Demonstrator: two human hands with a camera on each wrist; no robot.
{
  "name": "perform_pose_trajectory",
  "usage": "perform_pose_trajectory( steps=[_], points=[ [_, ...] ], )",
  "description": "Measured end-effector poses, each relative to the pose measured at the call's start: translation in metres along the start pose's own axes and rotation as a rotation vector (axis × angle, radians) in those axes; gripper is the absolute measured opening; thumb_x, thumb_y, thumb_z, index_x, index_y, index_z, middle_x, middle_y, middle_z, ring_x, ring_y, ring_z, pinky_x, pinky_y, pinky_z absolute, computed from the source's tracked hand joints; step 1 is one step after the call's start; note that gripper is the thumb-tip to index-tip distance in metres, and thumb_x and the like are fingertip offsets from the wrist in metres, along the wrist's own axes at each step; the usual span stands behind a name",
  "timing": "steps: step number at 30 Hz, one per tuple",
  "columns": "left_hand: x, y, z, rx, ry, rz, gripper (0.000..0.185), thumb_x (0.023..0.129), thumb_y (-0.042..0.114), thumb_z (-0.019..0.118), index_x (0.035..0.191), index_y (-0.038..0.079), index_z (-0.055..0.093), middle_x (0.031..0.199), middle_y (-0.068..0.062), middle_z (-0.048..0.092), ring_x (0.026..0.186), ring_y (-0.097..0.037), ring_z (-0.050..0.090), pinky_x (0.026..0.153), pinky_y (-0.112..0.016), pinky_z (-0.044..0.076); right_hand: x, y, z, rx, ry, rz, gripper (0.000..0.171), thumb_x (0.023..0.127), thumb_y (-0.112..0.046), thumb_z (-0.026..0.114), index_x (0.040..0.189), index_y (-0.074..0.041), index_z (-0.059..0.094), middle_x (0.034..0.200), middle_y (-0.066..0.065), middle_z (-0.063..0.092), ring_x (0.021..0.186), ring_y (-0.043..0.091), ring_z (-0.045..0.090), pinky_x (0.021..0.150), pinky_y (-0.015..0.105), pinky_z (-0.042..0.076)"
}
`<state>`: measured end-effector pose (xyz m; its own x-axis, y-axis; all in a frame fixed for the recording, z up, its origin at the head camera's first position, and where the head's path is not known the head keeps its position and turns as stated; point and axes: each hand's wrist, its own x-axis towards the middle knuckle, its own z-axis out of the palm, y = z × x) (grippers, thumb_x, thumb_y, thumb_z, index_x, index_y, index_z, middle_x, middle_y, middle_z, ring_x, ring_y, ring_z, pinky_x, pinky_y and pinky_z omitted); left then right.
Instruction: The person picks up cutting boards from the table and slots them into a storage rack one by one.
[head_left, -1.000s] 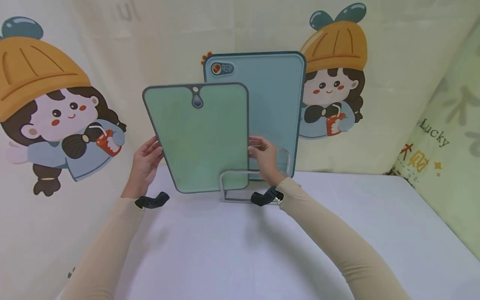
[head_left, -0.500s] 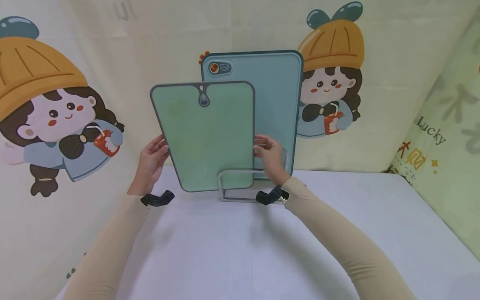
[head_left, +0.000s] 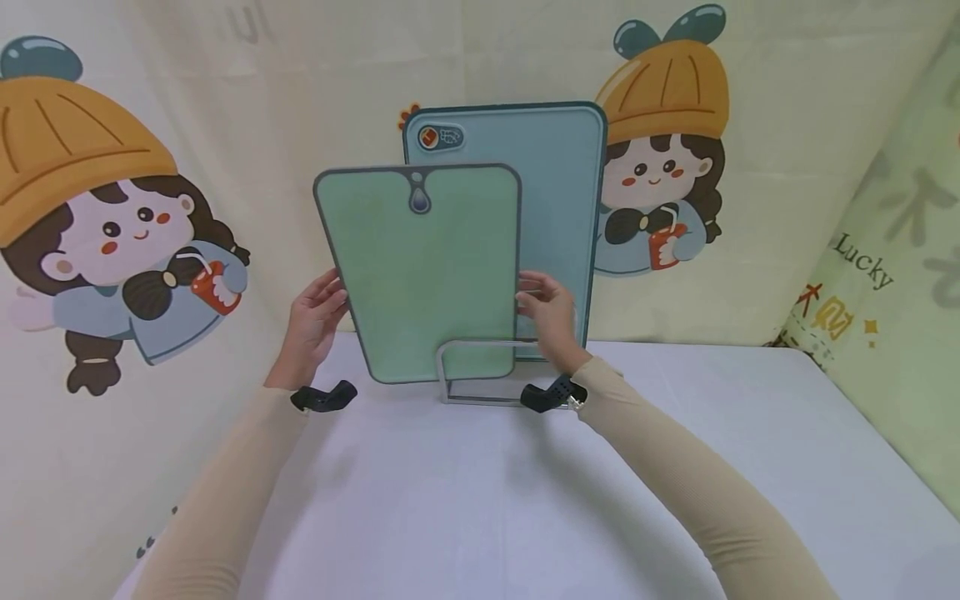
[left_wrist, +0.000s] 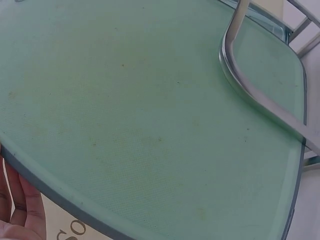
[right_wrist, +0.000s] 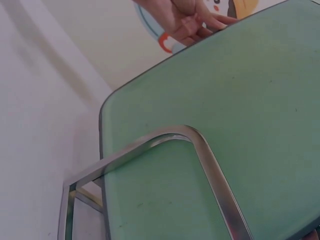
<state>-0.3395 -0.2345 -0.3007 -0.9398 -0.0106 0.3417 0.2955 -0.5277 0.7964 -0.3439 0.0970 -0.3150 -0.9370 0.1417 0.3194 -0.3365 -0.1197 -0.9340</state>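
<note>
Left grip: our left hand (head_left: 313,321) holds the left edge of the green cutting board (head_left: 423,271), fingers curled on the rim; in the left wrist view the fingertips (left_wrist: 20,205) show under the edge.
Right grip: our right hand (head_left: 549,312) grasps the right edge of the same board, thumb in front.
Green cutting board: we keep it upright, a little tilted, with its lower right corner behind the front loop of the metal rack (head_left: 480,367); we cannot tell if it touches the rack base.
Blue cutting board (head_left: 543,208): it stands upright behind the green one, in the rack.
Surface: the white surface (head_left: 465,500) carries the rack.
Background: a cartoon curtain (head_left: 112,208) hangs behind.
</note>
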Motion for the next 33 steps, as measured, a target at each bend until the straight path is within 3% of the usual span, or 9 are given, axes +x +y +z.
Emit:
perform_pose_trajectory(
  steps=[14, 21, 33],
  points=[
    [0.000, -0.007, 0.012, 0.011, -0.040, 0.019, 0.025, 0.087, -0.002, 0.060, 0.105, 0.012, 0.070, 0.096, 0.000, 0.069, 0.087, -0.010, 0.068, 0.083, -0.018, 0.054, -0.002, -0.004, -0.011, 0.013, 0.012, -0.007, 0.029, 0.088, 0.005, 0.058, 0.117, -0.001, 0.060, 0.092, -0.004, 0.060, 0.082, 0.009, 0.059, 0.071, 0.023, 0.055],
    [0.004, -0.011, 0.015, 0.061, 0.021, -0.032, 0.027, 0.089, 0.000, 0.057, 0.103, 0.018, 0.071, 0.096, 0.002, 0.067, 0.086, -0.008, 0.067, 0.084, -0.018, 0.053, -0.005, -0.006, -0.017, -0.004, 0.026, -0.007, 0.029, 0.088, 0.004, 0.059, 0.116, -0.003, 0.061, 0.094, -0.003, 0.061, 0.083, 0.010, 0.060, 0.073, 0.025, 0.056],
    [0.008, -0.015, 0.027, 0.074, 0.032, -0.061, 0.031, 0.090, -0.002, 0.054, 0.099, 0.022, 0.072, 0.093, 0.004, 0.067, 0.084, -0.008, 0.066, 0.082, -0.016, 0.053, -0.007, -0.008, -0.028, 0.014, 0.045, -0.003, 0.029, 0.087, 0.005, 0.059, 0.115, -0.003, 0.061, 0.092, -0.003, 0.060, 0.081, 0.008, 0.060, 0.072, 0.025, 0.056]
  ],
)
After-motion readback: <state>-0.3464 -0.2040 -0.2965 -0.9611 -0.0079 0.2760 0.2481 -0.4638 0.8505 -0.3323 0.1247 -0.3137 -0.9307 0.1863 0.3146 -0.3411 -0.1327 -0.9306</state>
